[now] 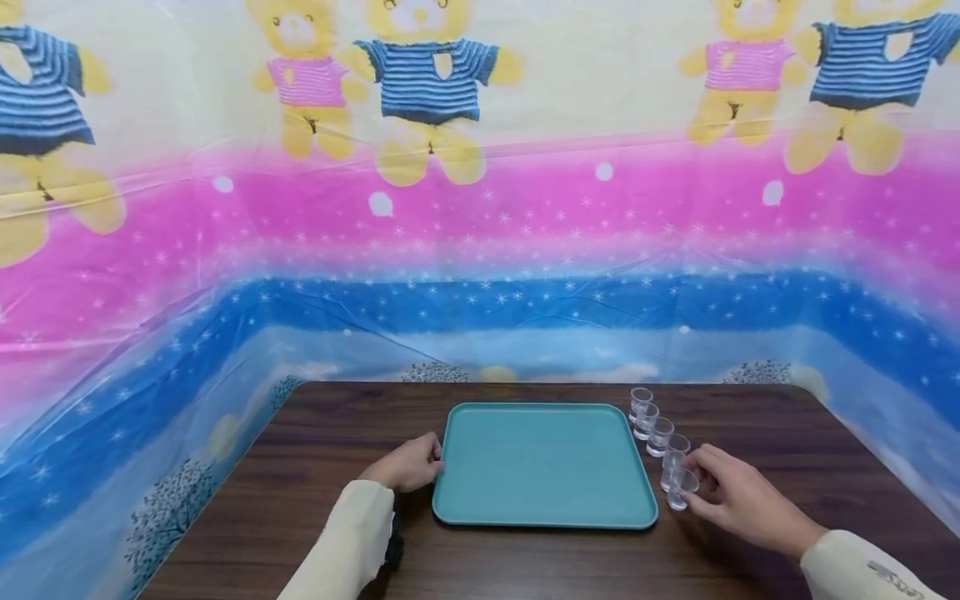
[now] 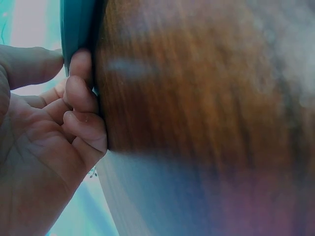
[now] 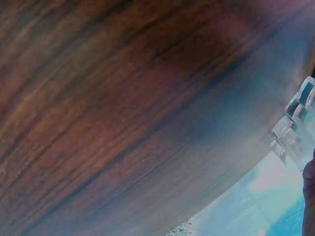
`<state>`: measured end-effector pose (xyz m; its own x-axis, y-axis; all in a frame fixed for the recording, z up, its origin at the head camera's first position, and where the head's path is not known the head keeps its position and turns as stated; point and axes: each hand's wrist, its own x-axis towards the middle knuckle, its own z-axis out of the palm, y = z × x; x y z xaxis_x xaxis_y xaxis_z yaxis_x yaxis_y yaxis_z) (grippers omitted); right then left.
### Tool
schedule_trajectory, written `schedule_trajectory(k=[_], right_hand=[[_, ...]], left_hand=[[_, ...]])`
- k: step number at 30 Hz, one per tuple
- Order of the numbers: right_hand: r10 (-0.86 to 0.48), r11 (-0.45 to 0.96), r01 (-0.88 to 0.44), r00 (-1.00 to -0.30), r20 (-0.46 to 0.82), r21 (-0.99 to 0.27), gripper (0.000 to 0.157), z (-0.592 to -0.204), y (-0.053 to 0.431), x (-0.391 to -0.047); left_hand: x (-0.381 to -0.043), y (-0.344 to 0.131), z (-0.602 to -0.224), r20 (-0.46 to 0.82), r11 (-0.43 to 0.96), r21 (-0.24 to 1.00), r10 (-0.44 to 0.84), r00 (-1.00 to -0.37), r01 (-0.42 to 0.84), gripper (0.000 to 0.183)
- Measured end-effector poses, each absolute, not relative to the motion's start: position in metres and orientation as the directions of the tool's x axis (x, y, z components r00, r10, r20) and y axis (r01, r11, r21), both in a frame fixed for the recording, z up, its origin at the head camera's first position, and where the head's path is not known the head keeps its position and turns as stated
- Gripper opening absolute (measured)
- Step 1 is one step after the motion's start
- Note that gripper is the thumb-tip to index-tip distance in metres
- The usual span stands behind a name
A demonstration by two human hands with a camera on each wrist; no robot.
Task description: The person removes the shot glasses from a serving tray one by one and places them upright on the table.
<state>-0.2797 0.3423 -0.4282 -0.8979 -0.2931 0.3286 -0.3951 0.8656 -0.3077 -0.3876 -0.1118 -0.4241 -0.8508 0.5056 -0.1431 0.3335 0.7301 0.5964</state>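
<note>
A teal rectangular tray (image 1: pixel 543 467) lies on the brown wooden table. My left hand (image 1: pixel 411 463) is at its left edge; in the left wrist view, thumb and index finger pinch the tray's rim (image 2: pixel 78 24) while the other fingers curl against the tabletop. Along the tray's right side runs a line of small clear shot glasses (image 1: pixel 661 437). With thumb and fingers, my right hand (image 1: pixel 742 500) holds the nearest shot glass (image 1: pixel 683 488), which overlaps the one behind it in the head view. Only a sliver of that hand (image 3: pixel 309 187) enters the right wrist view, beside several glasses (image 3: pixel 290 132).
Dark wood-grain tabletop (image 1: pixel 330 417) surrounds the tray. A curtain (image 1: pixel 480 300) printed with bears and snowflakes hangs behind the table and along both sides.
</note>
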Motion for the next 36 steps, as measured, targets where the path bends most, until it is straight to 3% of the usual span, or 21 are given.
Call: schedule_trajectory(k=[15, 23, 27, 30, 33, 36], right_hand=[[-0.305, 0.844, -0.429, -0.877, 0.371, -0.321, 0.034, -0.431, 0.348, -0.275], [-0.287, 0.866, -0.421, -0.860, 0.421, -0.271, 0.038, -0.410, 0.341, -0.280], [-0.295, 0.852, -0.445, -0.842, 0.452, -0.275, 0.033, -0.388, 0.322, -0.294], [-0.273, 0.853, -0.426, -0.857, 0.438, -0.301, 0.031, -0.375, 0.296, -0.313], [-0.240, 0.861, -0.385, -0.885, 0.399, -0.334, 0.034, -0.369, 0.264, -0.334], [-0.236, 0.874, -0.363, -0.897, 0.373, -0.321, 0.039, -0.373, 0.234, -0.352]], left_hand=[[-0.385, -0.109, -0.423, -0.137, 0.719, 0.611, 0.509, -0.850, 0.332, 0.009], [-0.390, -0.113, -0.422, -0.137, 0.735, 0.587, 0.503, -0.853, 0.339, 0.011], [-0.395, -0.105, -0.410, -0.002, 0.762, 0.486, 0.490, -0.872, 0.428, 0.014], [-0.403, -0.089, -0.400, 0.145, 0.818, 0.321, 0.456, -0.878, 0.477, 0.027], [-0.407, -0.066, -0.392, 0.218, 0.870, 0.197, 0.410, -0.885, 0.452, 0.042], [-0.406, -0.045, -0.389, 0.227, 0.910, 0.148, 0.350, -0.909, 0.388, 0.051]])
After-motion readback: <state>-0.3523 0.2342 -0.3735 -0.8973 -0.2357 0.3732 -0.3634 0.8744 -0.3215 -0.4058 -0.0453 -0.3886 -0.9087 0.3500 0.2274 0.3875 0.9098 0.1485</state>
